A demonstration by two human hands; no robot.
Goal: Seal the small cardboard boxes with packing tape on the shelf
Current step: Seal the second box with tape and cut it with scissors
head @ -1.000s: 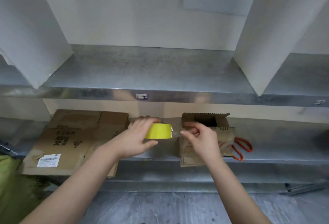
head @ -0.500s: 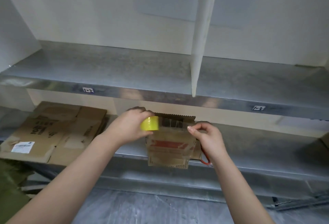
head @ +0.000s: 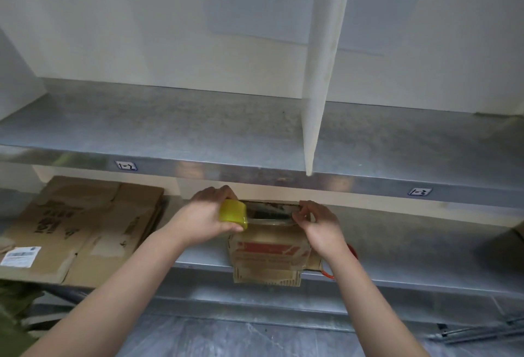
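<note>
From my station the shelf (head: 170,135) read as bare galvanised sheet metal, mottled grey with a dull sheen on its folded front lip, and the divider (head: 323,73) on it was smooth, matt white board. The small box (head: 269,251) was creased, matt brown corrugated cardboard, like the flattened cartons (head: 85,229) with their white paper label (head: 19,256), while the roll of tape (head: 232,212) looked like glossy yellow plastic film and the strip of tape (head: 272,216) was clear and shiny. The orange loop (head: 353,250) behind the box was possibly smooth plastic, though little of it showed.
</note>
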